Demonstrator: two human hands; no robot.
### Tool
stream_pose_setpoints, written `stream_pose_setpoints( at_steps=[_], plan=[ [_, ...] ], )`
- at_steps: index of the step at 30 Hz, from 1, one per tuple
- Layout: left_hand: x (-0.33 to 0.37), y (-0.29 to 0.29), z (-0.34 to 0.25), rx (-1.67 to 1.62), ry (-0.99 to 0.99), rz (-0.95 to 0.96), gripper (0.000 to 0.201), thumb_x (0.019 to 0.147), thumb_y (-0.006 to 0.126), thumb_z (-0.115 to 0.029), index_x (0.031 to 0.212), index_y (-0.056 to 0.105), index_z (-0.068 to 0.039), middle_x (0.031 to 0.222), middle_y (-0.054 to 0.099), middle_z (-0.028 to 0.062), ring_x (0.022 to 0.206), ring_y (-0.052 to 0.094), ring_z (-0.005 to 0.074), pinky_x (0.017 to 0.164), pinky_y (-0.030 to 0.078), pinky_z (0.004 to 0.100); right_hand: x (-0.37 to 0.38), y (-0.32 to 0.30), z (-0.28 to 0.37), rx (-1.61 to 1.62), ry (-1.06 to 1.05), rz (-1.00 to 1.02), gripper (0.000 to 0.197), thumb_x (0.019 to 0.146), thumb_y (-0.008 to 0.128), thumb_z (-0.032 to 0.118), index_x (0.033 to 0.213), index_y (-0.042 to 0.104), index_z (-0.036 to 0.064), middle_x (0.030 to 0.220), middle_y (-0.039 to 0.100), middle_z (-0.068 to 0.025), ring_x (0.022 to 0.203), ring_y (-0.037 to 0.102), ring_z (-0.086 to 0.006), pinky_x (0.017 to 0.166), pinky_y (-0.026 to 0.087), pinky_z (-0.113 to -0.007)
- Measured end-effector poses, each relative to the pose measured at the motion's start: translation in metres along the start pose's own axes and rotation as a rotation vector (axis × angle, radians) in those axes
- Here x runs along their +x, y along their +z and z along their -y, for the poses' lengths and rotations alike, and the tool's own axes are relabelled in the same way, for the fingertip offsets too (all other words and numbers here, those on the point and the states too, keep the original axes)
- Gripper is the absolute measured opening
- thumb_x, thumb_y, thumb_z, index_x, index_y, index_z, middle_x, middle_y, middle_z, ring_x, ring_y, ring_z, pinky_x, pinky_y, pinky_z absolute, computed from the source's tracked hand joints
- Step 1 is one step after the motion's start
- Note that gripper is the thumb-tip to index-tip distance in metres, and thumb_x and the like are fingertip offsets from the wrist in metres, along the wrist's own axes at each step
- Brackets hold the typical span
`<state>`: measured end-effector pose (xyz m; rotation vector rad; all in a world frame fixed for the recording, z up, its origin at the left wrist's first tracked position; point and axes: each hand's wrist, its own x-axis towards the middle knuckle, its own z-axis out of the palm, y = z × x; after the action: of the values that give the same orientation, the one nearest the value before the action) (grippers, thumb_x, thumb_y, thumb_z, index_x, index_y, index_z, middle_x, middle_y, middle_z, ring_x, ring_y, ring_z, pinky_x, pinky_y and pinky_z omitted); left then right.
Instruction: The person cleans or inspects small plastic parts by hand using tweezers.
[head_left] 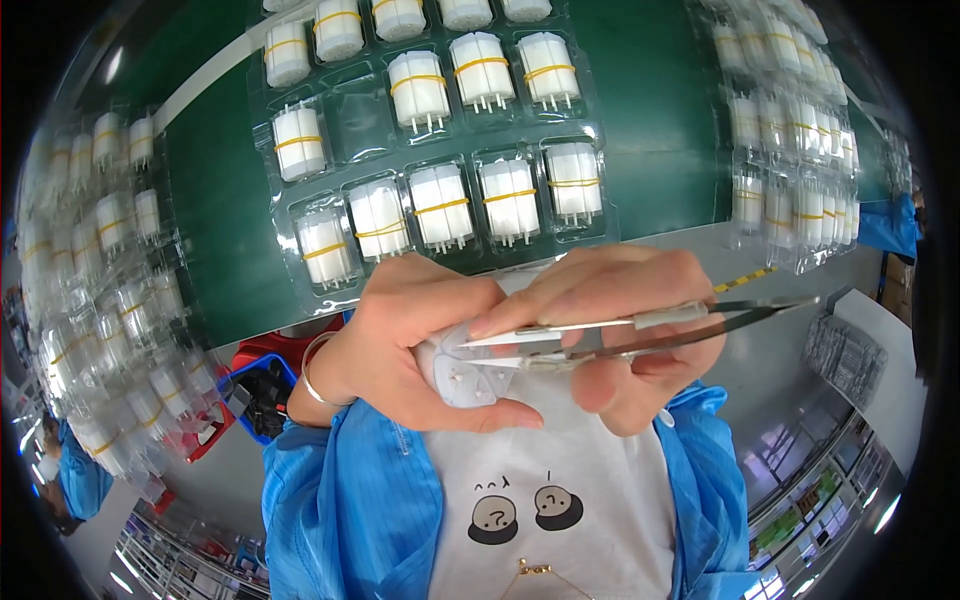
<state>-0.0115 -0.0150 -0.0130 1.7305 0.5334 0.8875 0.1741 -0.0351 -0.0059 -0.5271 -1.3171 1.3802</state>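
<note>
My left hand, with a bangle at its wrist, is wrapped round a white cylindrical part. The end of this part faces up and shows small pins and a segmented face. In my right hand is a pair of metal tweezers, gripped between thumb and fingers. Their tips point left and reach the end face of the white part; whether they pinch something there is too small to tell. The two hands are close together in front of my chest, just off the table's near edge.
Ahead on the green table, a clear plastic tray holds rows of white cylinders with yellow bands and pins. Stacked loaded trays stand left and right. A blue bin with dark items sits lower left.
</note>
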Motion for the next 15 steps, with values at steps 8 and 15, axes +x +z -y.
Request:
stream_pose_setpoints(
  at_steps=[8,15],
  plan=[
    [0.000,0.004,0.002,-0.093,-0.021,0.012,0.041,0.056,0.086,-0.025,0.071,0.055,-0.004,0.055,0.048,0.0045,0.041,0.045,0.0169,0.039,0.031,0.0253,0.000,-0.004,0.008,-0.128,0.031,0.050,0.030,0.085,0.064,0.022,0.087,0.059,-0.0072,0.089,0.066,-0.0239,0.059,0.059,-0.0139,0.049,0.048,-0.022],
    [-0.001,0.003,0.002,-0.074,0.020,0.009,0.041,0.056,0.086,-0.026,0.072,0.054,-0.004,0.056,0.048,0.0041,0.041,0.046,0.0170,0.039,0.031,0.0251,-0.001,-0.002,0.005,-0.081,0.003,0.036,0.033,0.082,0.069,0.024,0.087,0.059,-0.0079,0.085,0.067,-0.0228,0.062,0.062,-0.0163,0.052,0.049,-0.022]
  ],
)
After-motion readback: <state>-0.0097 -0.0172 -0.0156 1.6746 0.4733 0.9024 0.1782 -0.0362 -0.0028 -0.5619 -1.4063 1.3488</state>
